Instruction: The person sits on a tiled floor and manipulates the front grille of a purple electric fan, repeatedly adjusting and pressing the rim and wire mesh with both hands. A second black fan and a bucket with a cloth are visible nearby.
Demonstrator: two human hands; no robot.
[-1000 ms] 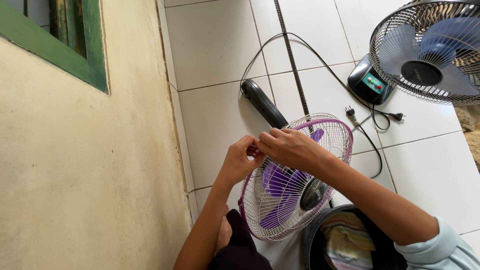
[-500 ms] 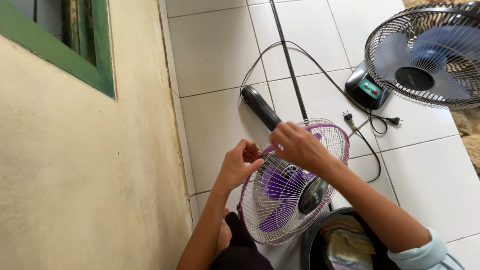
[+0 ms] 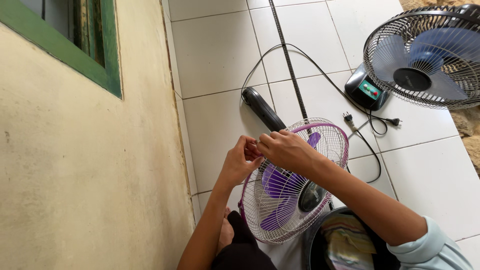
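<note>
fan: small purple-rimmed white wire-cage fan with purple blades [image 3: 295, 185], on the lap above the white tile floor [image 3: 220, 55]; probably light, thin wires bend, so hold the rim.
right hand [image 3: 282, 150]: fingers pinched at the cage's upper rim.
left hand [image 3: 240, 160]: curled closed, fingertips meeting the right hand's; held item too small to tell.

Small fan [image 3: 292, 185]: thin white-coated metal wire grille, glossy purple plastic rim and translucent purple plastic blades. Larger fan [image 3: 425, 55]: grey metal wire guard, blue plastic blades, glossy black plastic base. Floor [image 3: 220, 50]: smooth, glazed white ceramic tiles. Wall [image 3: 75, 175]: matt, rough cream plaster, scuffed. Window frame [image 3: 107, 60]: green-painted wood.
</note>
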